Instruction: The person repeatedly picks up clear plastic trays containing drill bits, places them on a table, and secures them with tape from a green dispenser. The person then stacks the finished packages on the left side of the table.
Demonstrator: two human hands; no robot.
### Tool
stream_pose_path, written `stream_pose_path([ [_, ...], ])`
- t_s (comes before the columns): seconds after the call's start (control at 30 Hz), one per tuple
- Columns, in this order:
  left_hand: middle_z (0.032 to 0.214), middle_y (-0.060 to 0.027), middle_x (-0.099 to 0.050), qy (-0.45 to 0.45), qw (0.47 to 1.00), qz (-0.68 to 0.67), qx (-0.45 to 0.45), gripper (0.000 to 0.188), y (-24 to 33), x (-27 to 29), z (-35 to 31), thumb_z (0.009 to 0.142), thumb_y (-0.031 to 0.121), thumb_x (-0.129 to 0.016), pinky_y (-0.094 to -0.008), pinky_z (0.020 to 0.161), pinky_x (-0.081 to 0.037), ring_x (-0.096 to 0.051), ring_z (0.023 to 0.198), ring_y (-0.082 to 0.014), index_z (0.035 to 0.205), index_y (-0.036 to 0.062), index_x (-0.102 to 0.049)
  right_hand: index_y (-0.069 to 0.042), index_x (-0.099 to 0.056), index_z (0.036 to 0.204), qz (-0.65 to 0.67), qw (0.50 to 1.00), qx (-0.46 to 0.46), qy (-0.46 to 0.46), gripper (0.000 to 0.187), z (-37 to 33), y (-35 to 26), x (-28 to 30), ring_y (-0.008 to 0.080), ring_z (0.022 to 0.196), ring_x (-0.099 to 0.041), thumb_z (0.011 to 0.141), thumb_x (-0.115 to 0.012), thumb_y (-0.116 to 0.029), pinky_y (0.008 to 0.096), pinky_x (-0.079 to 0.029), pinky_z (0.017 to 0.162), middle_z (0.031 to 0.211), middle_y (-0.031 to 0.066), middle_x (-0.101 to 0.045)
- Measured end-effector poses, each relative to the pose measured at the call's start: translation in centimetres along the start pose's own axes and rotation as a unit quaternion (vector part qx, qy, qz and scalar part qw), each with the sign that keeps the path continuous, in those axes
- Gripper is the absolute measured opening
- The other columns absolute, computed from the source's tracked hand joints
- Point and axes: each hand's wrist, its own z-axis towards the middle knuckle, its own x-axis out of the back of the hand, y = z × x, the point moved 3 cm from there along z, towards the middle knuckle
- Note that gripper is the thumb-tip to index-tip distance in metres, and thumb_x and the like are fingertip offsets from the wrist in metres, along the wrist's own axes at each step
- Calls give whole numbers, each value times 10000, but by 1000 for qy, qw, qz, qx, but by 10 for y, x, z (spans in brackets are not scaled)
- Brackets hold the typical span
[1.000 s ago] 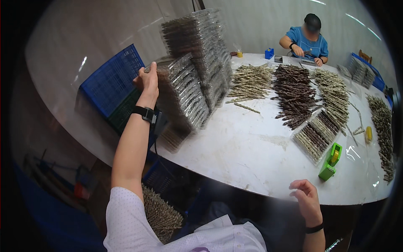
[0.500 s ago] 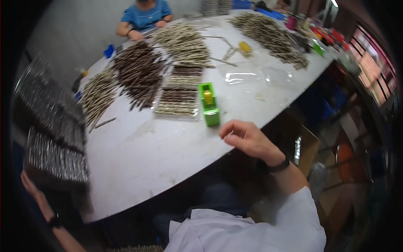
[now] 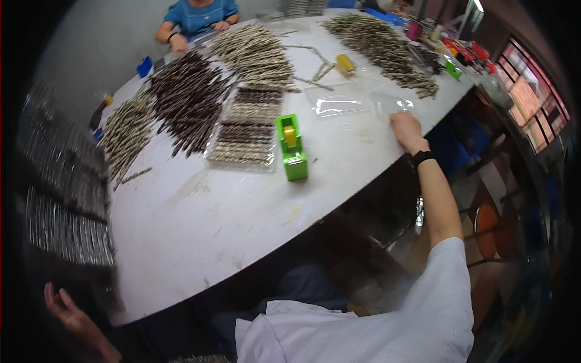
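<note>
My right hand (image 3: 407, 130) is stretched over the table's right side, its fingers closed at the near edge of a clear plastic tray (image 3: 387, 104); the fingertips are partly hidden. Beside that tray lies another clear plastic tray (image 3: 339, 104). Low at the far left, my left hand (image 3: 74, 316) is open with its fingers apart, holding nothing, below tall stacks of clear plastic trays (image 3: 69, 233). A green tape dispenser (image 3: 294, 163) with yellow tape stands mid-table. Left of it are trays filled with dark and pale twisted sticks (image 3: 243, 140).
On the white table (image 3: 181, 242) lie heaps of dark sticks (image 3: 187, 100), pale sticks (image 3: 254, 54) and greyish sticks (image 3: 381, 51). A yellow roll (image 3: 345, 65) rests near loose sticks. Across the table sits a person in blue (image 3: 200, 21). An orange stool (image 3: 486, 230) stands at right.
My right hand has moved from near the tape dispenser out to the clear tray farther right. My left hand has dropped away from the tray stacks, and the view has shifted slightly.
</note>
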Motion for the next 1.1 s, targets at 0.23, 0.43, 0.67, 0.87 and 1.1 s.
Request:
stream_pose_path([
  [0.23,1053,-174,-595,-420,890,-168,-67,317,138,-77,-20,741,7,-684,-369,896,-452,-578,1020,-338,1043,-21,-594,-84,-584,881,-9,984,77,162,98,11,-21,58,331,899,-575,874,-488,-68,426,-477,739,869,124,-601],
  [0.43,1093,-157,-606,-503,802,-256,-197,355,222,-168,-23,759,82,-728,-397,885,-472,-575,1030,-344,1084,11,-604,-37,-543,961,513,833,64,197,86,-50,-93,185,114,767,-512,983,-539,-119,251,-434,662,868,38,-548],
  [0.67,1285,-136,-534,-444,799,-263,-310,528,316,-296,-66,796,143,-690,-407,1016,-404,-480,1205,-323,1284,53,-511,-52,-501,984,863,503,51,11,201,-103,-173,186,149,765,-521,943,-612,-215,223,-454,585,934,83,-559],
  [0.87,1291,-142,-530,-479,785,-228,-320,531,319,-307,-84,774,173,-689,-427,1049,-374,-451,1246,-340,1266,53,-528,-79,-541,1030,940,329,-53,-75,171,-132,-197,137,160,792,-523,935,-624,-194,237,-475,607,956,73,-565],
  [1.1,1310,-144,-525,-522,759,-259,-291,474,261,-238,-87,721,107,-713,-425,1074,-363,-418,1293,-353,1171,38,-579,-75,-542,1011,940,305,-81,-128,159,-144,-233,114,182,794,-562,941,-615,-197,260,-485,622,912,87,-568],
])
